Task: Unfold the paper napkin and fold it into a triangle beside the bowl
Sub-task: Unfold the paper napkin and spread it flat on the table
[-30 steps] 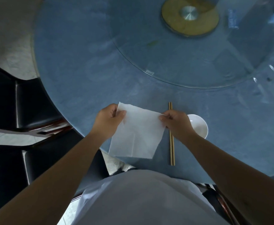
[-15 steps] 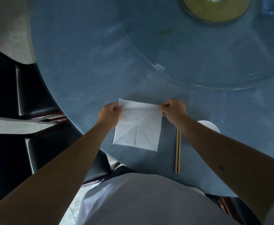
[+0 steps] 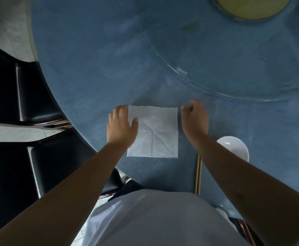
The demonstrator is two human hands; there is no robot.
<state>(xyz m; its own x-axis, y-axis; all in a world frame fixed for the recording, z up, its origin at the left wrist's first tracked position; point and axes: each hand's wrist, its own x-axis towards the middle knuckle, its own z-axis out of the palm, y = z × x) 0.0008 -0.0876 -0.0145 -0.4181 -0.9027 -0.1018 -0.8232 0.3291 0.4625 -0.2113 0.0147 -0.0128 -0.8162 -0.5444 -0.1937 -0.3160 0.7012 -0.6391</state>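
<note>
Napkin point(image 3: 155, 132): we found it unfolded, flat on the blue worktop point(image 3: 92, 77), left of chopsticks point(image 3: 198, 173) and bowl point(image 3: 233, 146).
Left hand point(image 3: 122, 126): spread flat, resting on its edge.
Right hand point(image 3: 195, 118): loosely curled, holding nothing, just beside it.

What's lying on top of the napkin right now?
Only the left hand, resting flat over the left edge of the napkin. The strip beneath it is hidden. The right hand is off it, beside its right edge.
</note>
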